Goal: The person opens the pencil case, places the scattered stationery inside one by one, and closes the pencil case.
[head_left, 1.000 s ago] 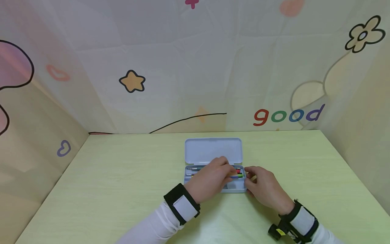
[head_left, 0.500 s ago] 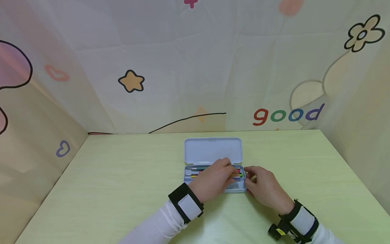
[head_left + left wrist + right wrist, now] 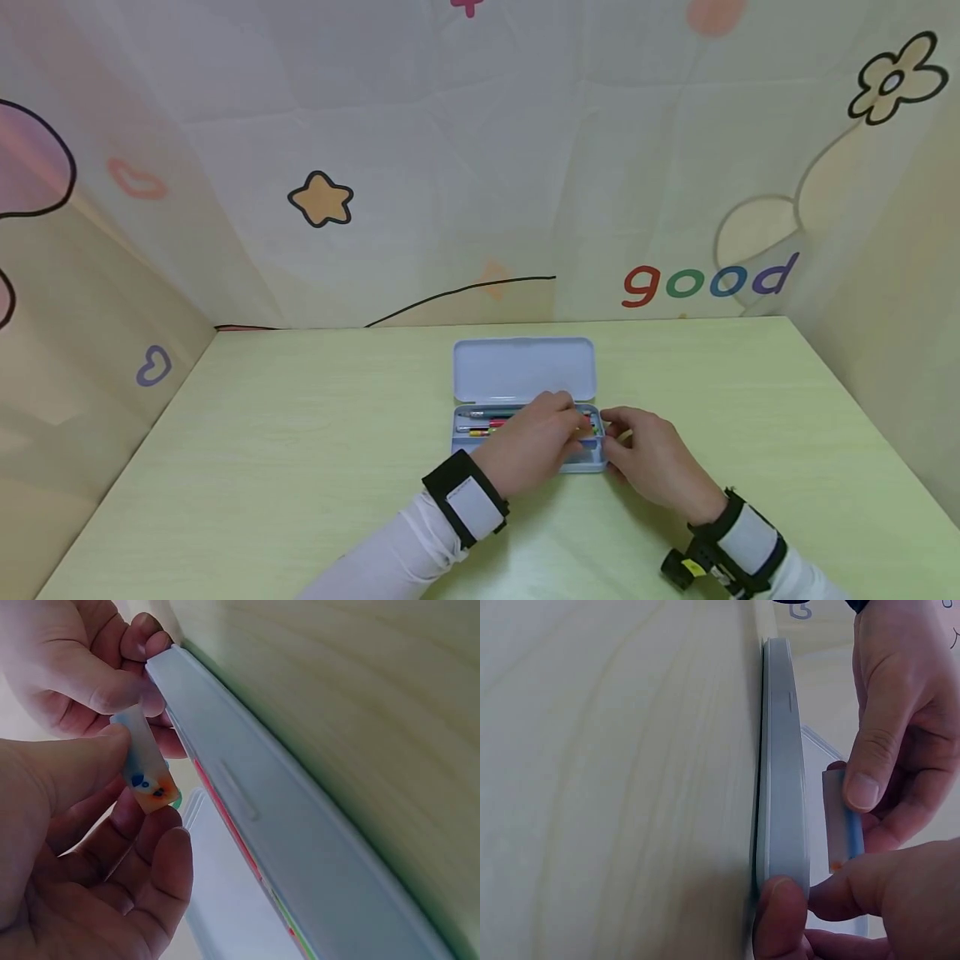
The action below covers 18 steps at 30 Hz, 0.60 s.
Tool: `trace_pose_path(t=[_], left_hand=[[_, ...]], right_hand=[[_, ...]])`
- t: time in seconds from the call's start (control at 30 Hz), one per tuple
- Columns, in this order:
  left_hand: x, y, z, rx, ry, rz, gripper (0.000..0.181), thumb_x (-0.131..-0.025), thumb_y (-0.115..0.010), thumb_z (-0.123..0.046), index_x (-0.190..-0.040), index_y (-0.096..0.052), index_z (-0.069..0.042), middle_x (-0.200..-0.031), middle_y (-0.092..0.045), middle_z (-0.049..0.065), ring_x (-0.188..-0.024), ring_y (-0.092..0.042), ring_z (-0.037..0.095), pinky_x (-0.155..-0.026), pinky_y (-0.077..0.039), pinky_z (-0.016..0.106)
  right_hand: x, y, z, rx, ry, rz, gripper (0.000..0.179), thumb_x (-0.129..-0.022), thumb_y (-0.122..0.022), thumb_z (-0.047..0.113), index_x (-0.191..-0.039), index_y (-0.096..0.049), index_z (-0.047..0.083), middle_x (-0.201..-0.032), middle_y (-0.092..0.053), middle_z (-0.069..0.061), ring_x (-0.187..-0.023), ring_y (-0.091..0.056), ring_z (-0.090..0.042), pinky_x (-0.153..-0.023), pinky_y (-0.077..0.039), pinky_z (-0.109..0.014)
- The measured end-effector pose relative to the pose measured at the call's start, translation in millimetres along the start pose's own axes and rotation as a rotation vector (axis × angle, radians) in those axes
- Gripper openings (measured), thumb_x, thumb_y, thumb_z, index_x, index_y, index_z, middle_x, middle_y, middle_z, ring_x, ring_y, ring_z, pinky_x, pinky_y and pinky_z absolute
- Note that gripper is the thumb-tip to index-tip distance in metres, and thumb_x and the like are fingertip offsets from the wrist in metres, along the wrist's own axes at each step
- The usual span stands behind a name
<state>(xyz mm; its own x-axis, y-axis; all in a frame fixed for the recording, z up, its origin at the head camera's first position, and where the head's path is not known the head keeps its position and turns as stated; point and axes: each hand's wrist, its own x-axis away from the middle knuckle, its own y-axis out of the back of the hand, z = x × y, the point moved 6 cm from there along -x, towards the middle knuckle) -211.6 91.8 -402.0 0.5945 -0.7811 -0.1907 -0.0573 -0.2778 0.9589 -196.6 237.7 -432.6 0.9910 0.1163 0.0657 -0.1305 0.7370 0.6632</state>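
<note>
A pale blue pencil case stands with its lid raised at the middle of the table. Pens and pencils lie in its rear compartment. Above the case, my left hand pinches a small white eraser with blue and orange print between thumb and fingers. In the right wrist view the eraser is held just over the case's rim. My right hand grips the case's right end, thumb on the near side wall and fingers beyond. My left hand hides part of the compartments.
The case rests on a light wooden table. Behind it hangs a printed cloth backdrop, with more cloth along both sides. Each wrist wears a black strap, and a small camera hangs from the right one.
My left hand has shifted slightly to the right over the case, uncovering more of the pencils at the left. The right hand keeps its hold on the case's end.
</note>
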Motion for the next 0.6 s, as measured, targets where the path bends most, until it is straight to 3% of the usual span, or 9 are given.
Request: trace_pose_path(t=[0.6], left_hand=[[-5.0, -11.0, -0.4, 0.01, 0.0, 0.013, 0.014, -0.101, -0.076, -0.019, -0.115, -0.076, -0.014, -0.105, -0.067, -0.004, -0.096, -0.059, 0.011, -0.087, -0.048, 0.016]], right_hand=[[1.0, 0.2, -0.3, -0.033, -0.002, 0.003, 0.038, -0.101, -0.066, 0.003, -0.136, -0.06, -0.011, -0.1, -0.065, -0.01, -0.072, -0.064, -0.017, -0.058, -0.055, -0.029]])
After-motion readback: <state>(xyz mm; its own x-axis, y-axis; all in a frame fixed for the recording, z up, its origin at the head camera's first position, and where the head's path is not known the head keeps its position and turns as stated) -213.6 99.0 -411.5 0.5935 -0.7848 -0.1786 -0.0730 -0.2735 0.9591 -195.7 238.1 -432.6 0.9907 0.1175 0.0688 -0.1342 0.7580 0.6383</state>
